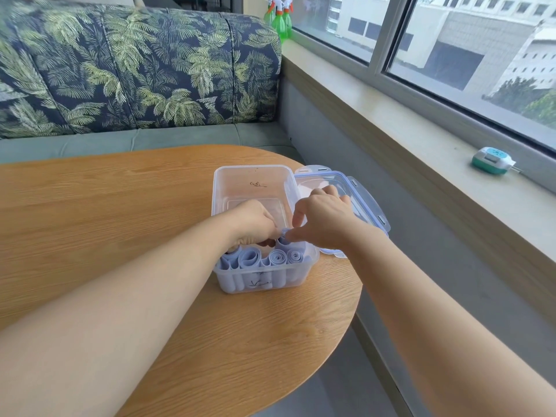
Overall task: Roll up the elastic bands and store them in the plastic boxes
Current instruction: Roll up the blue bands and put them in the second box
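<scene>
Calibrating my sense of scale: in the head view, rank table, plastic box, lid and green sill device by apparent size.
1. table
2. plastic box
3. lid, partly hidden by the right hand
4. green device, smallest, though farther off, so true size unsure

- The left hand [255, 221] dips into the plastic box [224, 188]. Its fingertips are hidden among the rolled bands [278, 256], so its grasp cannot be told.
- Only a small lilac bit of the elastic band [284, 233] shows at the thumb and forefinger of the right hand [325, 218]; the hands cover the rest.
- The right hand hides part of the lid [365, 197].
- Black marks on the box walls are too small to read.
- Both forearms run off the frame's lower edges.
- The spray bottles [281, 16] are cut by the top edge.
</scene>
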A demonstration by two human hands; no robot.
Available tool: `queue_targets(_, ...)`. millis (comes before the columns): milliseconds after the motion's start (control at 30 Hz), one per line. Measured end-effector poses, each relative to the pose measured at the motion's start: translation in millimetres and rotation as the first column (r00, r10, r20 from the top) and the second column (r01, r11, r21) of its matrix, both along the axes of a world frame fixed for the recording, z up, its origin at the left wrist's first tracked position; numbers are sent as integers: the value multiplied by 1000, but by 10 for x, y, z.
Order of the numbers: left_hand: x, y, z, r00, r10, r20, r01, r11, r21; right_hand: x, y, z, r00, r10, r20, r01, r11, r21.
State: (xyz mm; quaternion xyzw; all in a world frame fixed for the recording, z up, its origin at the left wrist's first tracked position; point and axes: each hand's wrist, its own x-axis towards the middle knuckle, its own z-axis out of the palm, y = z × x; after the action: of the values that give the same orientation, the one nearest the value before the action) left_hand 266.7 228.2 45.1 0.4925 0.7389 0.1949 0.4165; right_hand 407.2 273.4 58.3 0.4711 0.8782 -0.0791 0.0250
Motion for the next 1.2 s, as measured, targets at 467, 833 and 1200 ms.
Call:
queue_targets(467, 21, 3, -49, 998, 53, 44, -54, 998, 22, -42, 32, -67, 997, -26, -67, 25, 999, -28)
queue_targets(833, 33, 20, -38, 995, 90, 50, -89, 996, -12, -17, 69, -135, 989, -77, -125, 69, 995, -67)
queue_targets(1200, 8, 41, -48, 993, 117, 26, -118, 993, 32, -22, 102, -74, 994, -33, -105, 36, 999, 25)
